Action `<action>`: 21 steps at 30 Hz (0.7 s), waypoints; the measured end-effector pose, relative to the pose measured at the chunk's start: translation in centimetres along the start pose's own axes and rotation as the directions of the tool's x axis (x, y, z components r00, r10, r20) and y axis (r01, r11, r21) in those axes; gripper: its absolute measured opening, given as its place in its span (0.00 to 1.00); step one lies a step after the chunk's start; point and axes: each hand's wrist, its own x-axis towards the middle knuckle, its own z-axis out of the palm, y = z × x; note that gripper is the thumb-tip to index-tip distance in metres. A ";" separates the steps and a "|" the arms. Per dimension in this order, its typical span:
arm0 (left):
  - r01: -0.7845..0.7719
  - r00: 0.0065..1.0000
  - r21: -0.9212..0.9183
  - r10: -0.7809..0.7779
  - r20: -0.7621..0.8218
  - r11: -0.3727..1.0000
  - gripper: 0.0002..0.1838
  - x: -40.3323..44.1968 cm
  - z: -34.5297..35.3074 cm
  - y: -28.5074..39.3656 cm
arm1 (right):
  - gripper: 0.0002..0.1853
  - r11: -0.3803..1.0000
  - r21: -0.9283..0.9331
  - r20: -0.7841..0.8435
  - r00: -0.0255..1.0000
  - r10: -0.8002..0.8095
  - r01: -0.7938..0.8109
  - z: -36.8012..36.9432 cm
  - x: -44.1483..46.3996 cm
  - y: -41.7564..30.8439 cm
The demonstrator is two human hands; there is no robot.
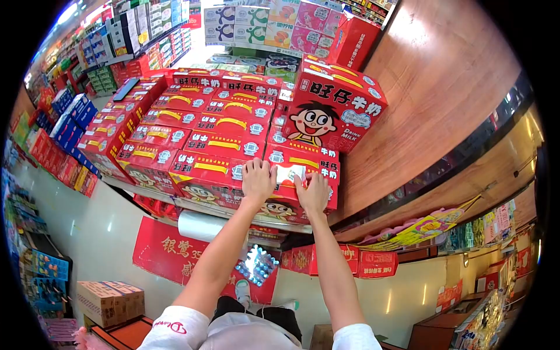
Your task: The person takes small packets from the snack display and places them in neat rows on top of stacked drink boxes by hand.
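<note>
1. Our landmark is the upright Wangzai milk carton (341, 114); its broad cartoon face is toward us, probably so that the brand reads at a glance.
2. Before it, on our side, sits the front-row milk carton (329, 175), its yellow handle (304, 161) uppermost, presumably for easy lifting.
3. On that front-row carton, also before the landmark, lies a bright white rectangle (286, 173). Glare keeps us from telling whether it is a card, label or screen.
4. Our left hand (258, 179) rests palm down, before and to the left of the landmark, fingers stretched forward and only slightly parted, seemingly to steady the surface.
5. Our right hand (315, 192) is before the landmark, thumb at the rectangle's right side and fingers bent with a narrow gap; we cannot tell whether they pinch anything.
6. Left of the landmark, matching milk-carton rows (175, 135) sit tightly together with handles up, likely to save space and stay stable.
</note>
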 end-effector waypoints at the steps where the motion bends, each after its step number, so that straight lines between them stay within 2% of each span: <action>1: 0.010 1.000 -0.012 -0.009 0.007 1.000 0.15 0.0 -0.1 0.1 | 0.23 0.999 0.030 0.017 1.000 0.026 -0.027 0.1 0.1 0.4; 4: 0.030 0.999 -0.014 -0.030 0.026 0.999 0.14 -0.8 -0.3 0.6 | 0.26 1.000 -0.008 0.029 0.999 0.030 -0.030 0.2 0.7 1.0; 7: 0.020 0.999 -0.012 -0.020 0.033 1.000 0.15 -0.4 -0.1 0.2 | 0.28 0.990 -0.100 0.086 0.990 0.113 -0.104 0.7 2.4 0.9; 8: 0.006 0.999 0.001 -0.006 0.037 1.000 0.15 -0.5 0.0 0.1 | 0.28 0.992 -0.128 0.020 0.999 0.025 -0.022 1.2 2.6 1.1; 9: -0.002 0.999 0.011 0.002 0.039 1.000 0.16 -0.5 0.3 -0.1 | 0.29 0.989 -0.144 0.041 0.999 0.031 -0.025 1.0 2.6 0.8; 11: -0.026 0.993 0.016 0.024 0.111 1.000 0.16 -0.5 1.2 -0.7 | 0.30 0.990 -0.139 -0.003 1.000 -0.008 0.008 1.3 2.4 1.0; 13: -0.059 0.983 -0.012 0.061 0.175 0.998 0.16 0.0 1.4 -1.3 | 0.31 0.990 -0.140 0.034 0.999 0.027 -0.022 0.9 2.1 0.5; 14: -0.018 0.953 -0.107 0.049 0.300 0.994 0.15 0.5 1.4 -2.0 | 0.31 0.990 -0.139 0.041 0.998 0.042 -0.036 0.7 2.4 0.3; 17: -0.126 0.990 -0.078 0.131 0.060 0.989 0.16 0.4 1.5 -2.3 | 0.32 0.994 -0.113 0.008 1.000 -0.008 0.009 0.2 2.4 0.1; 21: -0.049 0.990 -0.176 0.071 0.120 0.983 0.15 0.6 1.9 -2.5 | 0.34 0.994 -0.101 -0.002 1.000 0.031 -0.031 0.8 2.4 0.3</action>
